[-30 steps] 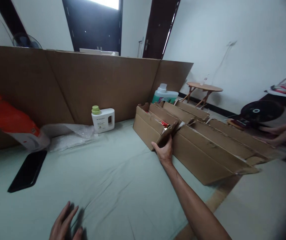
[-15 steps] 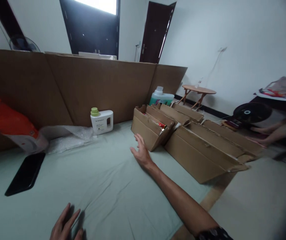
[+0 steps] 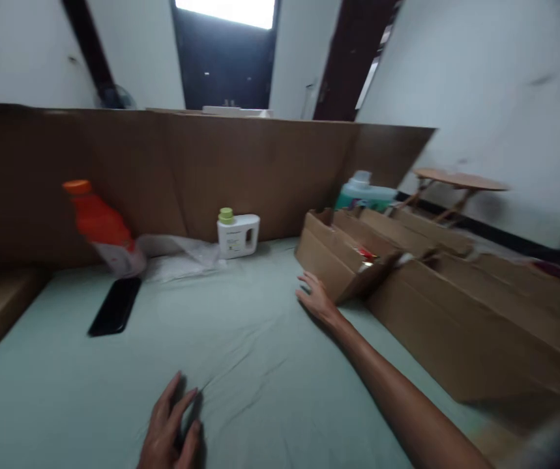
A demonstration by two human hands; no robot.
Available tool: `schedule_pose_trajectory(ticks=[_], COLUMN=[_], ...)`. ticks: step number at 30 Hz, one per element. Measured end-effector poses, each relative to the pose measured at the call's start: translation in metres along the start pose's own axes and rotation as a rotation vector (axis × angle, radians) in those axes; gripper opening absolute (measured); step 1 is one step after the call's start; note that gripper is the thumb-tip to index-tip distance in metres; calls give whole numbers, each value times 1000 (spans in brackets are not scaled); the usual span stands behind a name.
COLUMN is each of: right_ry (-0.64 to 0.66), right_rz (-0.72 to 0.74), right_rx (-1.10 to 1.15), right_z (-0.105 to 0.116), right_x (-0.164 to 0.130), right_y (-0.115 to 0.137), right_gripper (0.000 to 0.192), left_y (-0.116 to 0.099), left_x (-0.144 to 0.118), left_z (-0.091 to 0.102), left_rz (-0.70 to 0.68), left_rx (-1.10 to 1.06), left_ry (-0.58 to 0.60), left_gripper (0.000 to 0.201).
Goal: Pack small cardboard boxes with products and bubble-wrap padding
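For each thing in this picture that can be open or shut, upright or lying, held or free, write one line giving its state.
Left hand: open, flat on the sheet, holding nothing.
Right hand: open, empty, beside the small cardboard box.
Small cardboard box: open, flaps up, red item inside.
Long cardboard box: open on top.
Orange bottle: capped, tilted.
White jug: capped, upright.
Phone: lying flat, screen dark.

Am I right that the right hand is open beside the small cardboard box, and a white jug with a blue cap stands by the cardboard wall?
Nearly. The head view shows the right hand open beside the small cardboard box, and the white jug does stand by the cardboard wall. But its cap is light green, not blue.
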State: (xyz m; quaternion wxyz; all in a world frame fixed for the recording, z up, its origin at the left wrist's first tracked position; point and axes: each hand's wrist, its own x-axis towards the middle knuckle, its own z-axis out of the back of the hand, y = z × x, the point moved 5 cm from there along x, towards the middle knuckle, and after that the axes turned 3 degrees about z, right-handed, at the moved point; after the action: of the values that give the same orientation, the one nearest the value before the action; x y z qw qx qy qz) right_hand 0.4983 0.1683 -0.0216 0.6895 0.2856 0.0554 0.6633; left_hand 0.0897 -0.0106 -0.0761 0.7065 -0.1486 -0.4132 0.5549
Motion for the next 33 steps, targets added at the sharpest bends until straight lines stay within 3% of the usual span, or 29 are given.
schedule_pose_trajectory(ticks=[3,8,12,16,18,21,23,25,26,27,28,29,31,33], right_ry=[63,77,116,117,104,168,271,338,337,312,272,231,183,172], right_rz=[30,11,58,371,583,988,1224,1311,1302,1275,1241,1217,1205,1230], right_rx=[-42,-108,-237,-215,-146,35,172,247,255,251,243,236,215,175], right_z=[-3,3,-10,-54,-80,-108,-117,-123,-126,-128,-130,-132,-137,-145], right_x=[-20,-15,-14,-34,-54,-96,-122,-133,-133,-131,-127,-123,-117,-114], right_y=[-1,-18,-14,43,91,177,227,259,269,274,276,275,269,262], right_gripper=[39,62,68,59,52,40,34,32,31,30,29,29,31,34], left_y=[-15,-21,-28,-37,-37,-30,-26,-21,-11,6,25,41,72,103], left_x=[6,9,9,5,0,-8,-6,12,32,59,85,107,150,183], left_z=[4,2,-3,-12,-17,-8,26,87,127,176,229,274,344,393], left_rz=[-50,-34,-39,3,-5,-12,-60,-134,-74,75,269,363,470,571], left_rx=[69,142,252,314,297,200,86,5,25,111,233,307,389,459], left_ry=[32,21,138,266,316,509,671,750,673,440,114,-78,-301,-490], left_gripper=[38,42,47,57,60,38,29,34,47,52,49,48,49,55])
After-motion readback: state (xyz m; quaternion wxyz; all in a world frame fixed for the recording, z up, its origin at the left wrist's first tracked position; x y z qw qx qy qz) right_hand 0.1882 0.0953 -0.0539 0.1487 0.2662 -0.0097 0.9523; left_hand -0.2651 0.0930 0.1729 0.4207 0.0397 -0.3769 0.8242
